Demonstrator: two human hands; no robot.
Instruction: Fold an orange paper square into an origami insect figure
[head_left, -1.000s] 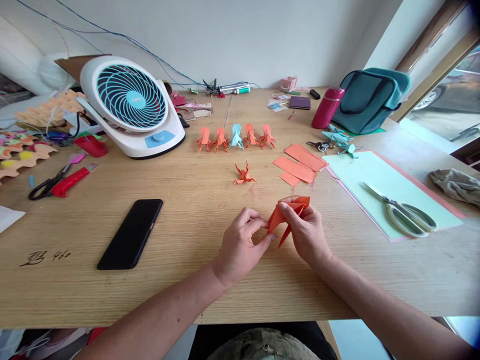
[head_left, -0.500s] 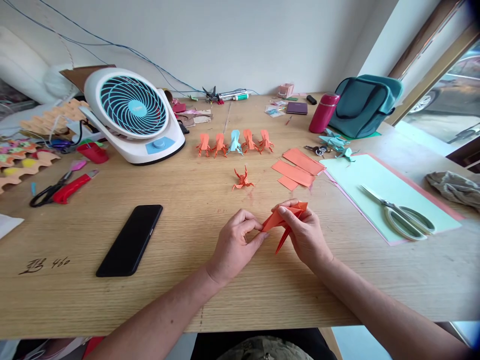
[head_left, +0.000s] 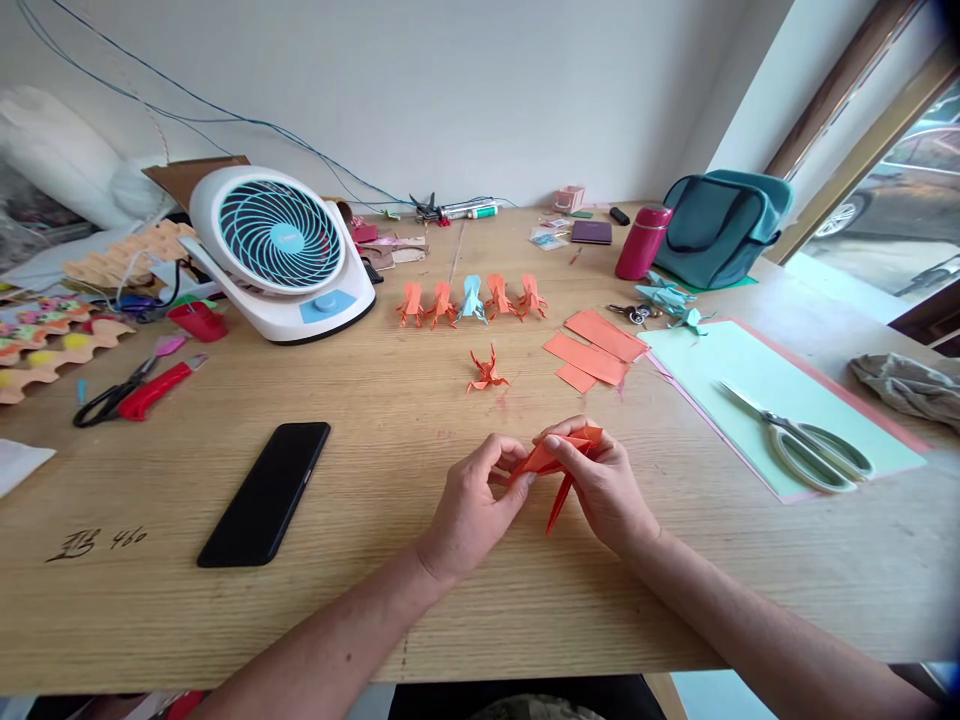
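Between my two hands is a folded piece of orange paper (head_left: pixel 551 456), with a narrow pointed strip hanging down from it. My right hand (head_left: pixel 609 492) grips its right part, thumb on top and fingers behind. My left hand (head_left: pixel 480 500) pinches the left end between thumb and fingers. Just beyond my hands sits a small orange origami figure (head_left: pixel 487 370) with spiky limbs. Farther back, several orange folded-paper figures (head_left: pixel 500 297) stand in a row with a light blue one (head_left: pixel 472 299) in the middle. Flat orange paper strips (head_left: pixel 587 350) lie to the right.
Scissors (head_left: pixel 806 440) lie on pale green paper (head_left: pixel 712 375) at right. A black phone (head_left: pixel 264 495), a red cutter (head_left: pixel 161 390) and a white fan (head_left: pixel 281 245) occupy the left. A pink bottle (head_left: pixel 643 243) and teal bag (head_left: pixel 724 228) stand at the back right.
The view has tilted slightly, so everything sits a little lower. My left fingers have shifted on the paper's left end, and the paper has turned a little. Both hands keep hold of it.
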